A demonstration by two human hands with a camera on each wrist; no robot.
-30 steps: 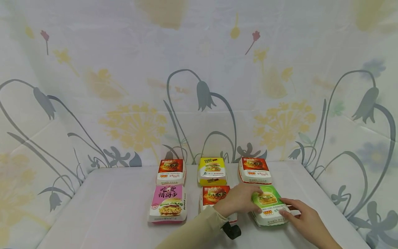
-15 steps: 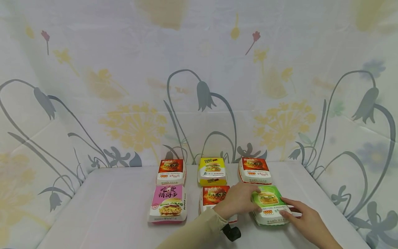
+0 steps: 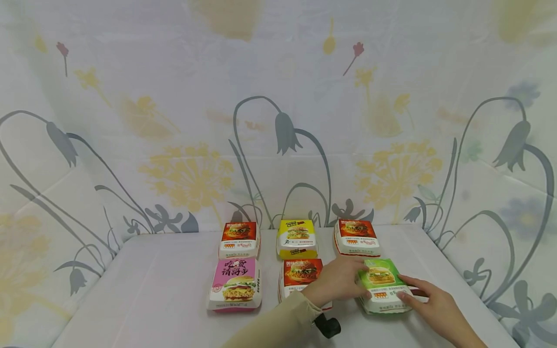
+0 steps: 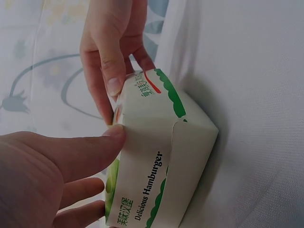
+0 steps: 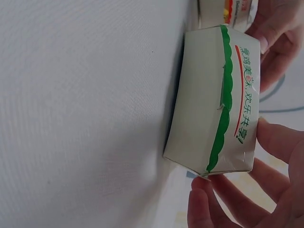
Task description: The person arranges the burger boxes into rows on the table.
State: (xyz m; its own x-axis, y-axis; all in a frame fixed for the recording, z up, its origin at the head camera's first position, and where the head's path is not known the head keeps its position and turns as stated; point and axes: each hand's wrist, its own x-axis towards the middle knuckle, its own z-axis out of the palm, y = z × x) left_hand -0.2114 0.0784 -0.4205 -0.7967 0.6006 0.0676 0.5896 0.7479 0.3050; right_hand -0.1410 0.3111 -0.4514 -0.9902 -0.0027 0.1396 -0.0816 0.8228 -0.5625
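A green and white hamburger box [image 3: 385,290] sits at the front right of the table, between both hands. My left hand [image 3: 341,282] holds its left side. In the left wrist view the thumb [image 4: 111,137] presses the upper edge of the box's side, with other fingers at the lid beyond. From the right, my right hand [image 3: 435,304] grips the box, thumb over the near top corner and fingers along the right side. The right wrist view shows the box's white front face [image 5: 242,95] with a scalloped green band; its fingertips [image 5: 204,183] reach the lower corner.
Other burger boxes stand in two rows: a red one [image 3: 239,237], a yellow one [image 3: 298,237] and another red one [image 3: 357,237] behind; a pink one [image 3: 235,285] and a red one [image 3: 300,275] in front. My left forearm partly covers the front red box. Behind hangs a flowered cloth [image 3: 287,183].
Both hands and the green hamburger box have shifted slightly to the right over the last half second. The other boxes have stayed in place.
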